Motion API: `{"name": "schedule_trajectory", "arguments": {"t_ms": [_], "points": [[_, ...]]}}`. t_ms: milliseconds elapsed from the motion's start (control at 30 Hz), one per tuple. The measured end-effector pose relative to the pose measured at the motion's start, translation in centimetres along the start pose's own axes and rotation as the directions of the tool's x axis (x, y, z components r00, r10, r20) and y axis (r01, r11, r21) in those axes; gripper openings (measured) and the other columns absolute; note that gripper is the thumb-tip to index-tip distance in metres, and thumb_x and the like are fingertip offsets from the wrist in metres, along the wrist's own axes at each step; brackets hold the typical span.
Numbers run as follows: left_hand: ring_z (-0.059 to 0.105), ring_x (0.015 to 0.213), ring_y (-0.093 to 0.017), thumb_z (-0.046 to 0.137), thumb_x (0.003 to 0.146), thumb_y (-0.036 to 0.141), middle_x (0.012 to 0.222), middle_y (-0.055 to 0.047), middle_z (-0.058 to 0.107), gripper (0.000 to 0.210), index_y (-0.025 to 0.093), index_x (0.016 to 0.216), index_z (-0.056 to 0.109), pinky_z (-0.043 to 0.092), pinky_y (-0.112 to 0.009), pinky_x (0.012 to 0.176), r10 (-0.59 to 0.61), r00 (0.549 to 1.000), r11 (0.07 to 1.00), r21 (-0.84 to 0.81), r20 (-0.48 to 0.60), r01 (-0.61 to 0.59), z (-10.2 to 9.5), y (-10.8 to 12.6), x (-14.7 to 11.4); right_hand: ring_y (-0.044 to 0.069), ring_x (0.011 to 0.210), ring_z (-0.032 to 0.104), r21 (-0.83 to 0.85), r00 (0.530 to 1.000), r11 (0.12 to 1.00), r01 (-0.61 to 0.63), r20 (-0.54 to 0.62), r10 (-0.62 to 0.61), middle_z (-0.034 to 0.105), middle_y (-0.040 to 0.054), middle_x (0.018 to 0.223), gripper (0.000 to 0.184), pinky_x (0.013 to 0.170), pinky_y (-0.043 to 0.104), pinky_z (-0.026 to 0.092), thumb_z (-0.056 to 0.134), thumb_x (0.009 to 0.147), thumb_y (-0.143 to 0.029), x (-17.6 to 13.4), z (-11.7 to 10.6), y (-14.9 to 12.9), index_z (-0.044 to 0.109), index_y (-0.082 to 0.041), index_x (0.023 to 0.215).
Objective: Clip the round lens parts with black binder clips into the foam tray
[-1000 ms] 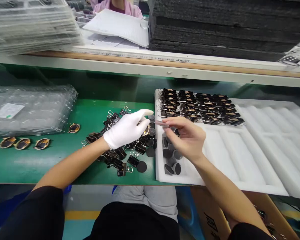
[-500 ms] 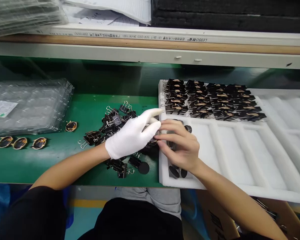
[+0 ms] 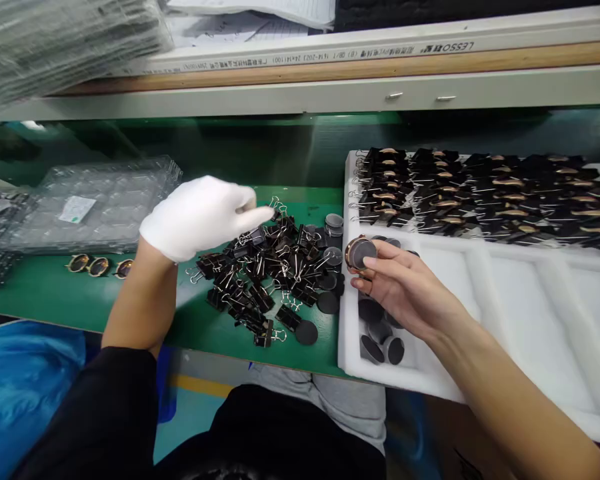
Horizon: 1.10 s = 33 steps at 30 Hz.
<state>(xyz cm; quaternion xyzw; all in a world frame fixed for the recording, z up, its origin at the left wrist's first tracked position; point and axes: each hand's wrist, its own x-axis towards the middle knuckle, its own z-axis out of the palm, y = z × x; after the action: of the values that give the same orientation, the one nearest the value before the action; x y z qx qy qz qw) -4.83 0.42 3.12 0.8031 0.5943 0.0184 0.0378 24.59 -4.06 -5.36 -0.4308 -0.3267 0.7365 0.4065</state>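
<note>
My left hand (image 3: 205, 217), in a white glove, hovers at the upper left of a pile of black binder clips (image 3: 255, 267). Its fingers are loosely curled with the thumb apart, and nothing shows between them. My bare right hand (image 3: 405, 283) grips a gold-rimmed round piece with a dark grey disc (image 3: 363, 253) on its face, between thumb and fingers. It is held over the left edge of a white foam tray (image 3: 347, 320). Below that hand, several dark round discs (image 3: 373, 348) lie in the tray's near left compartment. Another black disc (image 3: 307, 332) lies on the green table.
Clipped gold-rimmed pieces (image 3: 510, 193) stand in rows along the tray's far side. Several round gold-framed lenses (image 3: 99, 267) lie at the left, before a clear plastic tray (image 3: 115, 220). A shelf edge (image 3: 300, 93) crosses behind the table (image 3: 195, 333).
My hands have parted. The left has moved left, off the piece; the right now holds it alone, turned so its disc shows. The view has swung left.
</note>
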Motion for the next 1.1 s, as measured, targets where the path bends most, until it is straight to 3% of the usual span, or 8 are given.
{"name": "schedule_trajectory", "arguments": {"t_ms": [100, 300, 533, 667, 800, 933, 1000, 1100], "points": [[0.060, 0.065, -0.019, 0.053, 0.090, 0.069, 0.077, -0.003, 0.070, 0.049, 0.024, 0.092, 0.074, 0.035, -0.030, 0.061, -0.098, 0.951, 0.988, 0.140, 0.292, 0.058, 0.2, -2.4, 0.6, 0.011, 0.079, 0.061, 0.058, 0.998, 0.997, -0.060, -0.031, 0.062, 0.070, 0.0011, 0.091, 0.025, 0.068, 0.019, 0.060, 0.096, 0.068, -0.029, 0.2, -0.1, -0.4, 0.080, -0.023, 0.087], [0.059, 0.066, -0.021, 0.060, 0.084, 0.059, 0.081, -0.005, 0.071, 0.035, 0.028, 0.093, 0.073, 0.032, -0.031, 0.061, -0.085, 0.896, 0.987, 0.163, 0.435, 0.015, 2.3, -2.7, 1.4, 0.010, 0.076, 0.058, 0.050, 0.997, 0.996, -0.077, 0.022, 0.076, 0.068, 0.0024, 0.090, 0.025, 0.064, 0.017, 0.058, 0.096, 0.070, -0.031, 0.0, -0.1, -0.3, 0.081, -0.022, 0.088], [0.050, 0.054, -0.015, 0.054, 0.091, 0.044, 0.064, 0.001, 0.063, 0.028, 0.025, 0.077, 0.068, 0.030, -0.030, 0.058, 0.019, 0.955, 0.997, 0.060, 0.296, -0.038, 0.5, -3.1, 0.7, 0.011, 0.079, 0.061, 0.035, 0.997, 0.997, -0.070, 0.042, 0.069, 0.069, 0.0024, 0.091, 0.024, 0.068, 0.018, 0.059, 0.095, 0.072, -0.032, 0.2, -0.2, -0.1, 0.082, -0.023, 0.090], [0.052, 0.054, -0.011, 0.060, 0.093, 0.046, 0.061, 0.003, 0.062, 0.029, 0.022, 0.078, 0.067, 0.037, -0.026, 0.058, 0.113, 0.992, 0.976, -0.191, 0.049, -0.101, -0.9, -3.4, 0.1, 0.010, 0.079, 0.063, 0.000, 0.997, 1.000, 0.005, 0.076, -0.005, 0.072, 0.0029, 0.098, 0.020, 0.067, 0.019, 0.059, 0.092, 0.079, -0.036, 0.0, -0.5, 0.3, 0.083, -0.026, 0.093], [0.060, 0.054, -0.011, 0.067, 0.092, 0.043, 0.065, 0.000, 0.067, 0.027, 0.019, 0.081, 0.066, 0.046, -0.023, 0.054, 0.074, 0.984, 0.739, -0.654, -0.160, -0.162, 0.6, -0.4, 0.0, 0.021, 0.110, 0.070, -0.145, 0.944, 0.950, 0.277, 0.229, -0.240, 0.078, 0.0071, 0.108, 0.013, 0.071, 0.024, 0.060, 0.086, 0.087, -0.033, -0.1, -0.2, 0.6, 0.083, -0.030, 0.099], [0.060, 0.050, -0.009, 0.066, 0.095, 0.043, 0.068, -0.001, 0.069, 0.029, 0.017, 0.083, 0.064, 0.048, -0.022, 0.050, 0.017, 0.994, 0.446, -0.889, -0.107, -0.104, 3.4, 4.8, -0.4, 0.027, 0.138, 0.060, -0.234, 0.824, 0.816, 0.528, 0.373, -0.426, 0.080, 0.0073, 0.093, 0.011, 0.091, 0.034, 0.062, 0.083, 0.089, -0.025, 0.0, 0.5, 0.8, 0.084, -0.031, 0.099], [0.060, 0.053, -0.009, 0.062, 0.097, 0.046, 0.069, 0.000, 0.069, 0.033, 0.017, 0.081, 0.064, 0.047, -0.022, 0.052, 0.037, 0.995, 0.482, -0.870, -0.094, -0.100, 4.2, 6.2, -0.8, 0.024, 0.113, 0.074, -0.219, 0.826, 0.827, 0.518, 0.381, -0.416, 0.081, 0.0053, 0.096, 0.012, 0.087, 0.034, 0.064, 0.083, 0.089, -0.023, -0.1, 0.6, 0.9, 0.084, -0.031, 0.099], [0.053, 0.055, -0.008, 0.061, 0.095, 0.051, 0.062, 0.003, 0.062, 0.040, 0.018, 0.071, 0.062, 0.040, -0.022, 0.054, 0.150, 0.982, 0.702, -0.687, -0.114, -0.187, 4.4, 6.3, -1.2, 0.019, 0.086, 0.077, -0.206, 0.854, 0.862, 0.463, 0.363, -0.373, 0.081, 0.0042, 0.096, 0.011, 0.080, 0.034, 0.066, 0.084, 0.087, -0.024, -0.2, 0.5, 0.9, 0.084, -0.028, 0.097]]}}
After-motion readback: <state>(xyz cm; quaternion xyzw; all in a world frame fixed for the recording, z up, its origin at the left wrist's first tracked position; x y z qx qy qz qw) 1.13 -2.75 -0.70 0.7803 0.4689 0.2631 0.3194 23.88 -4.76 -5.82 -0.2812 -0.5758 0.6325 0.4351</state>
